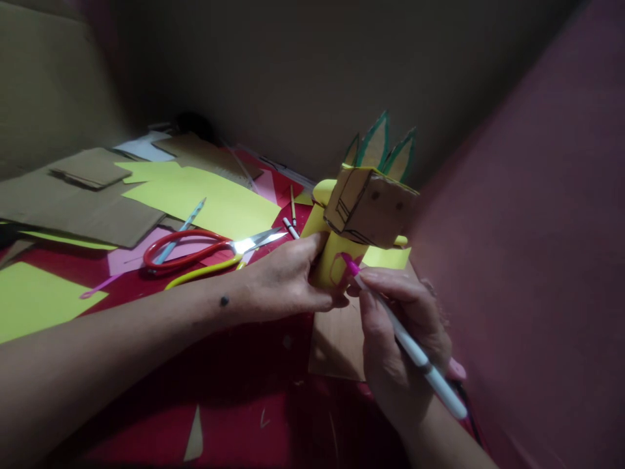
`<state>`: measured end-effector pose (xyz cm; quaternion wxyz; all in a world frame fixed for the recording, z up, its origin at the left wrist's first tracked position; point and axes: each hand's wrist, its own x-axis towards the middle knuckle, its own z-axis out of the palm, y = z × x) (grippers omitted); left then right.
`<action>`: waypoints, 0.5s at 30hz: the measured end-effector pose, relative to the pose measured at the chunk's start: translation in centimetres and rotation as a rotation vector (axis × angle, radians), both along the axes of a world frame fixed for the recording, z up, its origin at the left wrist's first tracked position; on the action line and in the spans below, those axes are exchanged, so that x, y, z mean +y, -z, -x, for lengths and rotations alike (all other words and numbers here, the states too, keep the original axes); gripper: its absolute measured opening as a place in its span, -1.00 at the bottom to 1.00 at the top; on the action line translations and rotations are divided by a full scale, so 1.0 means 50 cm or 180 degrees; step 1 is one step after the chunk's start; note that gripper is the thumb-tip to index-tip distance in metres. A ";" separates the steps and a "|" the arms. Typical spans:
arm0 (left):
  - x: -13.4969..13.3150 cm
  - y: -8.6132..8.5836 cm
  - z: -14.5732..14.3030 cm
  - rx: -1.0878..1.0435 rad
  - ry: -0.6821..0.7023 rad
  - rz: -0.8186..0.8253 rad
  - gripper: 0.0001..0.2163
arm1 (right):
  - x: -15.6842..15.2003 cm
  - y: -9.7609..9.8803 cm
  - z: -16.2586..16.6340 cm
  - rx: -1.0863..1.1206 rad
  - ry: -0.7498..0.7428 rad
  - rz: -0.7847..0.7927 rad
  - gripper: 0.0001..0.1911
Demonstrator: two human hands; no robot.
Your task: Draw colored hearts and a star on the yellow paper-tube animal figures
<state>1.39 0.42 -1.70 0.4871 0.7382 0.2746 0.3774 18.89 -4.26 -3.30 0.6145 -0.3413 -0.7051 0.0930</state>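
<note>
My left hand (293, 273) is closed around the yellow paper body of a cardboard figure (364, 205), keeping it upright. The figure has a box-shaped head with dark drawn lines and two dark spots, topped by pointed pieces edged in green. In my right hand (405, 332) is a white felt-tip pen (413, 348) with a magenta tip end. Its tip touches or nearly touches the yellow body, beside a pinkish-red drawn curve. Underneath the figure lies a brown board (336, 345), partly hidden by my right hand.
Scissors (234, 247) with red and yellow handles lie left of the figure, near a light blue pencil (193, 220). Yellow paper (219, 198) and brown cardboard (88, 202) spread over the red table (244, 391). Walls (547, 228) rise behind and at the right.
</note>
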 end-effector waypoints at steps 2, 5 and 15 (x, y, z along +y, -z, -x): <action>0.001 0.001 0.000 0.0041 -0.0048 -0.0022 -0.66 | -0.001 0.000 0.000 0.0003 -0.0021 0.0011 -0.80; 0.002 0.003 0.000 0.0007 -0.0033 -0.0002 -0.67 | -0.002 -0.001 -0.003 -0.0054 -0.0124 0.0027 -0.77; 0.000 0.004 0.000 -0.0083 -0.0013 -0.0043 -0.70 | -0.003 -0.004 -0.005 -0.0105 -0.0268 0.0020 -0.73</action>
